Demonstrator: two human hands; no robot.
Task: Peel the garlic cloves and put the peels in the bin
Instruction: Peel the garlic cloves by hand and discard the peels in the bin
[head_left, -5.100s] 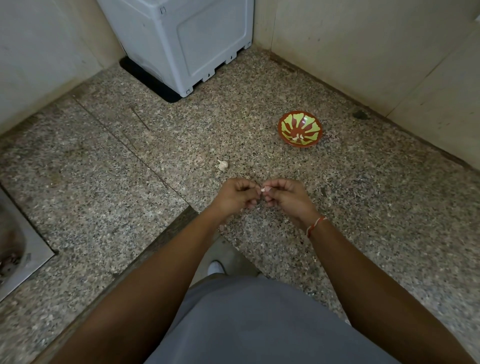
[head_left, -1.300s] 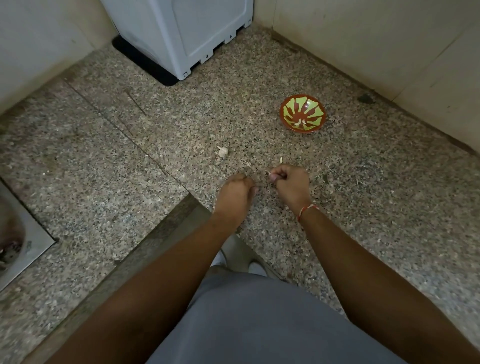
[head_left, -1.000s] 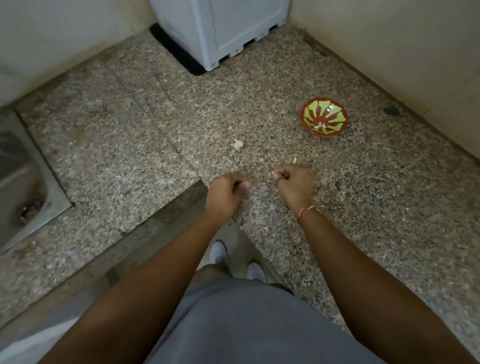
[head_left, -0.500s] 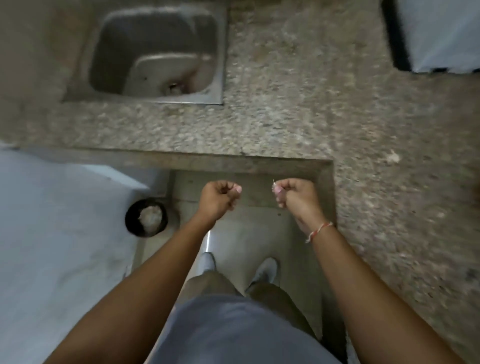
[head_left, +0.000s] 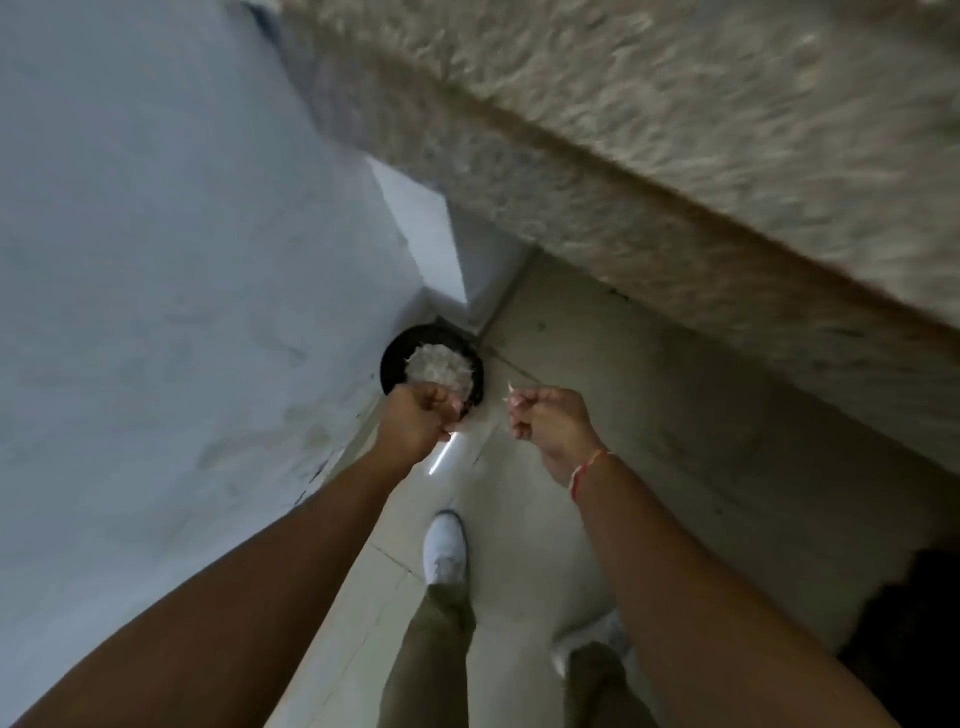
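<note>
A black bin (head_left: 390, 364) stands on the floor in the corner, with a heap of pale garlic peels (head_left: 439, 366) inside. My left hand (head_left: 418, 423) hovers just over the bin's near rim, its fingers curled into a fist around small pale bits of peel. To the right of the bin, my right hand (head_left: 545, 423) pinches thin garlic peel; a white sliver (head_left: 510, 387) sticks up from the fingertips. No garlic clove or bowl is in view.
The speckled stone counter (head_left: 675, 171) overhangs at the upper right, blurred by motion. A pale wall (head_left: 156, 260) fills the left side. My white shoes (head_left: 444, 551) stand on the tiled floor (head_left: 597, 364) below my hands.
The view has swung left and down from the counter to the floor. Both curled hands left the counter and now hang by the bin, the left one over its rim.
</note>
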